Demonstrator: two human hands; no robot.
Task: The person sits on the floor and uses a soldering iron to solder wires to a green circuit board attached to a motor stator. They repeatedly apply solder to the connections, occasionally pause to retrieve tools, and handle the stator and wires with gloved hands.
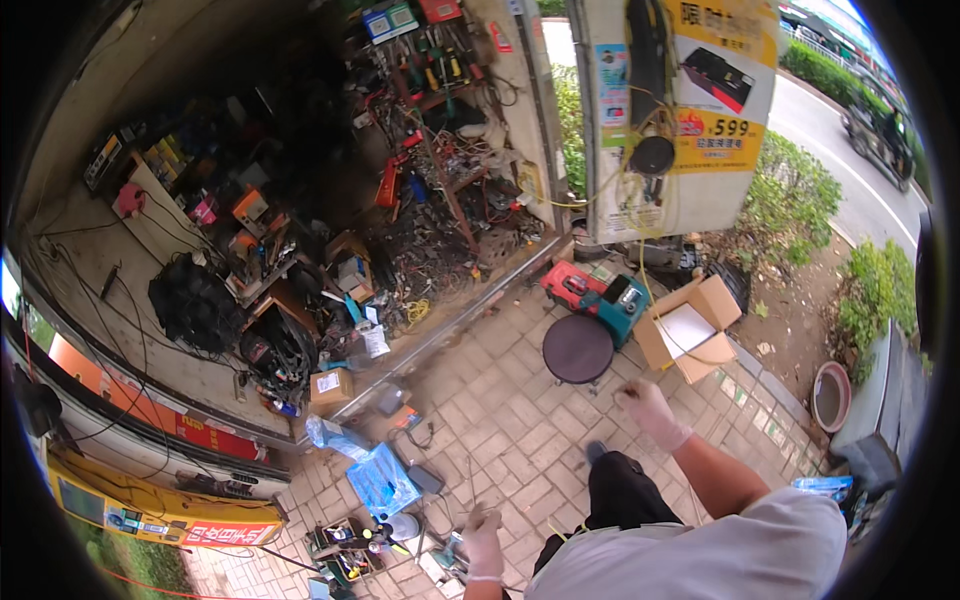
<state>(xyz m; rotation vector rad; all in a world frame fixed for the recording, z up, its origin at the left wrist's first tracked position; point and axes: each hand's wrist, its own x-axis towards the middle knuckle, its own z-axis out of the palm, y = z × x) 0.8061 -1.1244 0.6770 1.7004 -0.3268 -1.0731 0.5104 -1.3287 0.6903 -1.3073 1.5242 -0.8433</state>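
My right hand (652,415), in a thin whitish glove, is raised in front of me with its fingers curled in. Any object inside it is hidden from view. It is nearest to a round dark stool (578,349) and an open cardboard box (686,330) with white paper inside. Low on the left, my left hand (482,548) wears the same kind of glove, fingers drawn together. What it holds, if anything, is too small to make out. Near it are a box of tools and bottles (345,548) and a blue plastic-wrapped package (383,482) on the paving.
A red and teal toolbox (600,298) sits behind the stool. A metal sill (480,300) edges the cluttered workshop. Another small carton (331,388) and a black adapter (426,479) lie left. A poster-covered panel (690,130) stands ahead; a pot (831,396) is at right.
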